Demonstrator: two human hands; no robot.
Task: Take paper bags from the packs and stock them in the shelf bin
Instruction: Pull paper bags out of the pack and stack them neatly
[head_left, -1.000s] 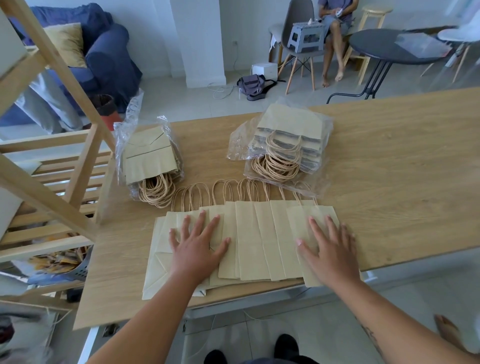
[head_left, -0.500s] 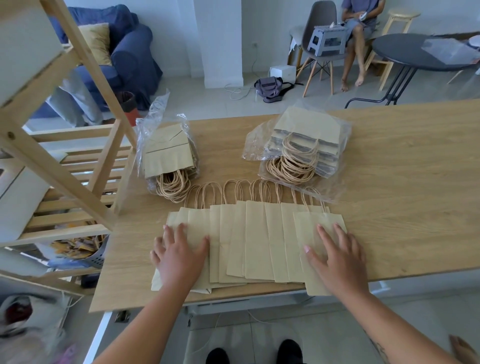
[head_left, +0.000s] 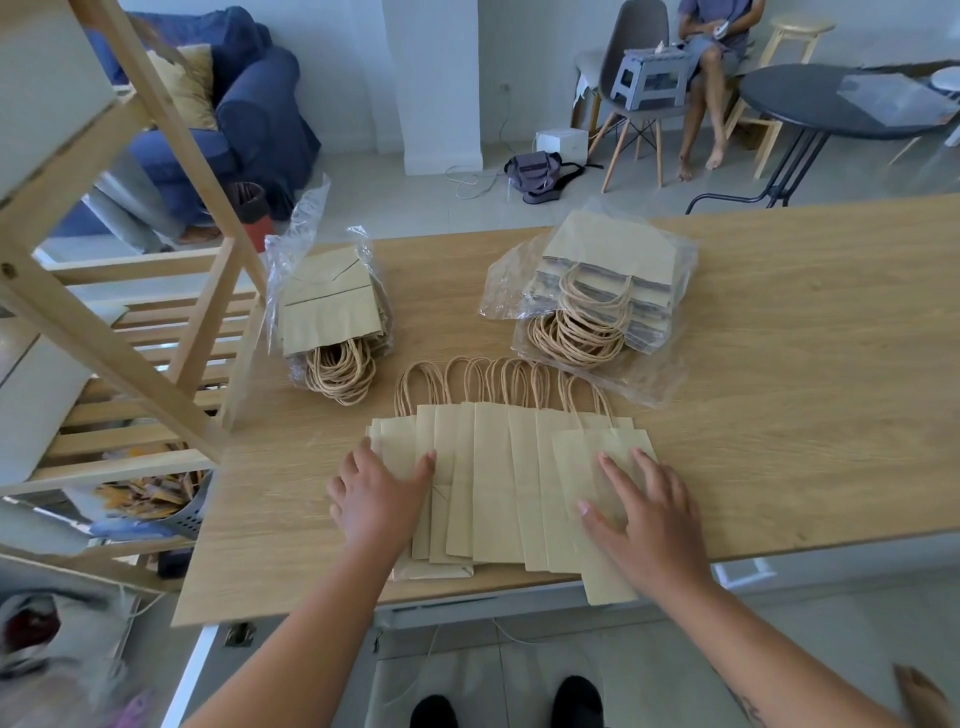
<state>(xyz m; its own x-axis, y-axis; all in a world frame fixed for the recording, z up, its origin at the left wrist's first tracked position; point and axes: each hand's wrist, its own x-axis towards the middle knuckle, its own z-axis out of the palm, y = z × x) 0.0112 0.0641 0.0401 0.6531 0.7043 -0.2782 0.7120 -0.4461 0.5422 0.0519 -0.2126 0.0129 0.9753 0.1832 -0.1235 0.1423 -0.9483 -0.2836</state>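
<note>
Several flat tan paper bags (head_left: 493, 483) with twine handles lie fanned in an overlapping row at the near edge of the wooden table (head_left: 805, 374). My left hand (head_left: 376, 501) rests flat on the row's left end, fingers spread. On the rightmost bag lies my right hand (head_left: 647, 519), also flat and spread. Two opened clear plastic packs of bags lie behind: one (head_left: 332, 317) at the left by the shelf, one (head_left: 602, 296) right of centre. A grey perforated bin (head_left: 182, 514) sits low in the wooden shelf (head_left: 119, 353) at the left.
The slatted wooden shelf frame stands tight against the table's left end. Beyond the table are a blue sofa (head_left: 244, 109), a grey chair (head_left: 634, 98) with a folding stool, a seated person (head_left: 711, 62) and a round dark table (head_left: 831, 98). My shoes (head_left: 576, 701) show below.
My left hand has slid from the middle of the fan to its left end, and the bags there have bunched closer together. The view has shifted left.
</note>
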